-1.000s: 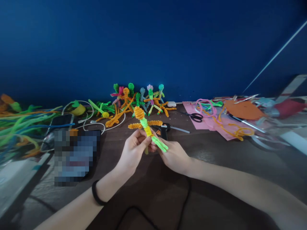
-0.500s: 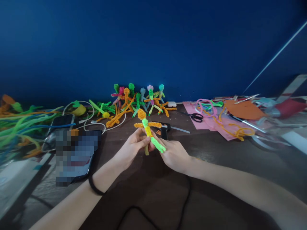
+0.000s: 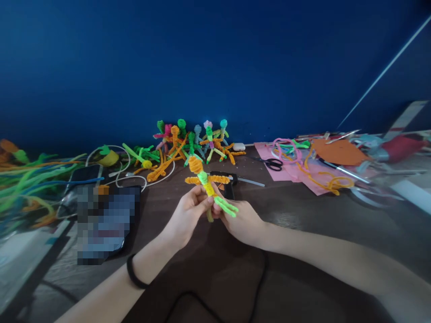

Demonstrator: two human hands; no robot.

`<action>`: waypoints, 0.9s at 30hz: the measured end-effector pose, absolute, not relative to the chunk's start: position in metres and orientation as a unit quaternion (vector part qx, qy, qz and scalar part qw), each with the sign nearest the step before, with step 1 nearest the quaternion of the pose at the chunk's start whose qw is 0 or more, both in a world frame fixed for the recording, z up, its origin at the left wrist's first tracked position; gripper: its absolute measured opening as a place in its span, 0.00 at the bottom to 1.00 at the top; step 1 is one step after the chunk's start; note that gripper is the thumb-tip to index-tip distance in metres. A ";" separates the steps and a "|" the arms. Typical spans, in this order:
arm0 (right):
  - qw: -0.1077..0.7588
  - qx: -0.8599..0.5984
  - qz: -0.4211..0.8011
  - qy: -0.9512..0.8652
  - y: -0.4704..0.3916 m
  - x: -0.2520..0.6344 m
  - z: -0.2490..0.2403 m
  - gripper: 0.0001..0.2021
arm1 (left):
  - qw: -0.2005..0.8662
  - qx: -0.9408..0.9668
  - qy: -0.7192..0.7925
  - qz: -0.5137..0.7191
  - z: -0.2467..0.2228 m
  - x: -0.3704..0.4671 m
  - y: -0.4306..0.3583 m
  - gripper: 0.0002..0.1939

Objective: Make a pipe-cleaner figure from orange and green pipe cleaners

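Observation:
A small pipe-cleaner figure (image 3: 209,188) with an orange coiled head, orange arms, green and yellow body and bright green legs is held up over the table, tilted. My left hand (image 3: 185,215) pinches it at the waist between thumb and fingers. From the other side my right hand (image 3: 244,224) closes around its lower part; the right fingertips are mostly hidden behind the legs. A yellowish piece hangs below the left fingers. Just behind the hands lies a black glue gun (image 3: 229,190), with a translucent glue stick (image 3: 251,181) sticking out of it.
Several finished pipe-cleaner figures (image 3: 191,143) stand against the blue wall. On the left lie loose pipe cleaners (image 3: 43,179), a phone (image 3: 114,224) and white cables. Pink sheets (image 3: 292,172), black scissors (image 3: 274,164) and an orange sheet (image 3: 340,151) lie right. A black cord (image 3: 261,287) crosses the front.
The figure has turned slightly in my fingers, its green legs now swung further right and visibly separate. Both hands keep their hold. The view has shifted a little.

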State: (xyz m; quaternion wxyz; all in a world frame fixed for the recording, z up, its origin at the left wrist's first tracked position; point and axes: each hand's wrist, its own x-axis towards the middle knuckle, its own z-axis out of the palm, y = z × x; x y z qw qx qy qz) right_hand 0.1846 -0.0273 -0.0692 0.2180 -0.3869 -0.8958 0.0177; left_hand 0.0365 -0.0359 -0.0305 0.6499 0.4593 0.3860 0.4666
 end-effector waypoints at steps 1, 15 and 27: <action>0.204 -0.396 0.018 -0.895 -0.028 0.185 -0.067 0.18 | 0.648 0.444 0.393 0.478 -0.030 0.037 -0.036 0.07; 0.216 -0.391 0.065 -0.892 -0.026 0.187 -0.065 0.18 | 0.632 0.380 0.435 0.516 -0.035 0.030 -0.025 0.07; 0.176 -0.373 0.211 -0.886 -0.035 0.182 -0.051 0.14 | 0.453 0.498 0.529 0.517 -0.039 0.031 -0.026 0.07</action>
